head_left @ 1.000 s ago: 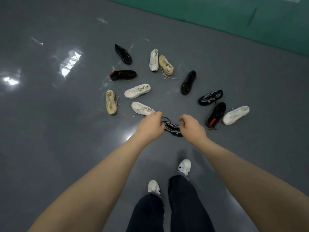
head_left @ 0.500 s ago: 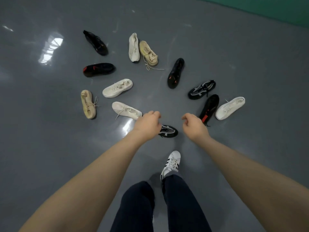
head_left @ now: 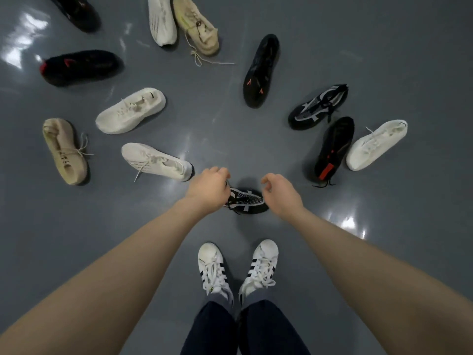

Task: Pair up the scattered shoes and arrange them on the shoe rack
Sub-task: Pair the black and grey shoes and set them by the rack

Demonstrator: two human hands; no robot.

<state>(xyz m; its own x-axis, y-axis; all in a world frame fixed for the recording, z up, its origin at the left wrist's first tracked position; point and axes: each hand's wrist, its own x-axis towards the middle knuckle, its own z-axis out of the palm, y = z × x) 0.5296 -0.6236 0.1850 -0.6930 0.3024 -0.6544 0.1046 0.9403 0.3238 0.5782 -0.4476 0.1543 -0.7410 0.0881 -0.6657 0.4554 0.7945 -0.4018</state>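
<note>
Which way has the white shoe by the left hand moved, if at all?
No. The white shoe still lies between the tan shoe and the left hand; only the camera moved.

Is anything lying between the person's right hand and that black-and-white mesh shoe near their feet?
Nothing visible. The right hand hovers beside the black-and-white mesh shoe, with only bare grey floor around it. The left hand is already at the shoe's other end.

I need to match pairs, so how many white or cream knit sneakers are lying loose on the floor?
4: one at the top edge, partly cut off; one left of centre; one beside the left hand; one at far right. Others may lie outside the frame.
</note>
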